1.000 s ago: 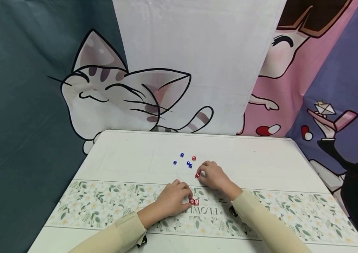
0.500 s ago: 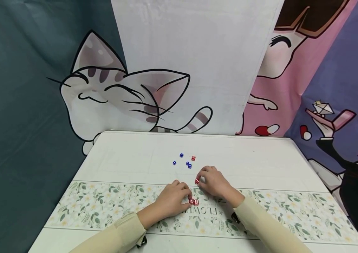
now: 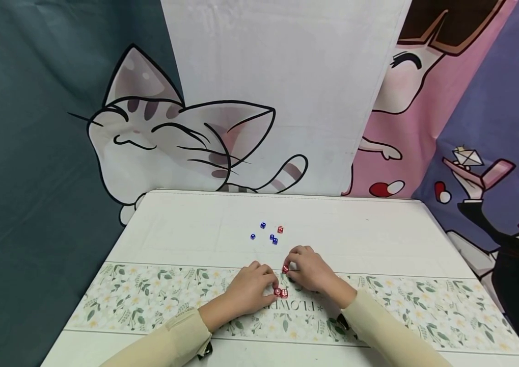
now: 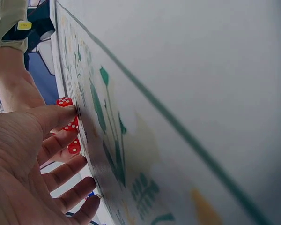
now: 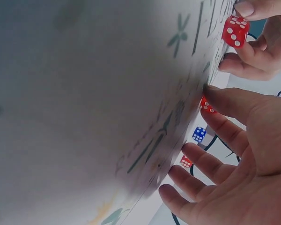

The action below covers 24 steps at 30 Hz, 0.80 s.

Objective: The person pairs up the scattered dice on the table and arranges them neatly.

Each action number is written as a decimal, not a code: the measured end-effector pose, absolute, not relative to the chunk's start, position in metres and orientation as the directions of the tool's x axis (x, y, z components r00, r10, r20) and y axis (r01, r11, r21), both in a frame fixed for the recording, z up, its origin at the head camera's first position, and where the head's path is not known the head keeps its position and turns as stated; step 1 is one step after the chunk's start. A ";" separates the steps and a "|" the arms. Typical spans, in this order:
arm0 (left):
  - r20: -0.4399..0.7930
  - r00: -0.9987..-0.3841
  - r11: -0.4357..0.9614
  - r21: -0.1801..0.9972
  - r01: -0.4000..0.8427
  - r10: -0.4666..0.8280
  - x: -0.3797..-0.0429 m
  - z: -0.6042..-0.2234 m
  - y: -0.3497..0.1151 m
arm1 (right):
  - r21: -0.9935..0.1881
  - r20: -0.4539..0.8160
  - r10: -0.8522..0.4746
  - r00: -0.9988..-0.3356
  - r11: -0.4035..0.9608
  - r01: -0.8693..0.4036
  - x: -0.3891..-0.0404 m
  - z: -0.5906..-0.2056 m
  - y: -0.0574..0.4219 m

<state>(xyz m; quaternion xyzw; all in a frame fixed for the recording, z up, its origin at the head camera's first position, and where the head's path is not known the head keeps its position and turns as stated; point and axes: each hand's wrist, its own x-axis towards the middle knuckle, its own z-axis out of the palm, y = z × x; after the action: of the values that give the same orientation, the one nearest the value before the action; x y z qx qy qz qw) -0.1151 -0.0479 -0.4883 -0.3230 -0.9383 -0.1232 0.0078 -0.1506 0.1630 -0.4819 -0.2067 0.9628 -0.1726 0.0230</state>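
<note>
On the floral strip of the table, my left hand (image 3: pixel 252 288) pinches a red die (image 3: pixel 277 292) between thumb and index finger. A second red die (image 3: pixel 284 293) sits against its right side, large in the right wrist view. Farther back, near the strip's far edge, my right hand (image 3: pixel 311 270) pinches a third red die (image 3: pixel 285 269) between thumb and index finger. Its other fingers are spread loosely over the table. In the right wrist view that die (image 5: pixel 208 105) is partly hidden by the fingers.
Beyond the hands, several blue dice (image 3: pixel 263 225) and one red die (image 3: pixel 280 230) lie scattered on the white part of the table (image 3: pixel 186 224). A cloth backdrop with a cartoon cat (image 3: pixel 144 137) hangs behind the table's far edge.
My right hand has drawn its red die toward me, from the white area to the edge of the floral strip. My left hand and its pair of red dice have stayed put.
</note>
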 end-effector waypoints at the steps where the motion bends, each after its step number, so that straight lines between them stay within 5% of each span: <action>1: 0.094 -0.791 0.761 0.226 0.608 0.605 -0.115 -0.488 -0.048 | -0.342 0.025 -0.408 -0.913 0.854 -0.391 -0.150 -0.482 0.163; 24: 0.056 -0.792 0.762 0.237 0.603 0.609 -0.116 -0.483 -0.048 | -0.356 0.020 -0.466 -0.885 0.823 -0.442 -0.133 -0.480 0.162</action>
<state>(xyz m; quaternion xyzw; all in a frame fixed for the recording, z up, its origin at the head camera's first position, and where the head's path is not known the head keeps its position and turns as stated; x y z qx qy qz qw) -0.1162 -0.0482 -0.4830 -0.3226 -0.9385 -0.1222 -0.0120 -0.1330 0.1616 -0.4802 -0.2378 0.9542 -0.1781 0.0340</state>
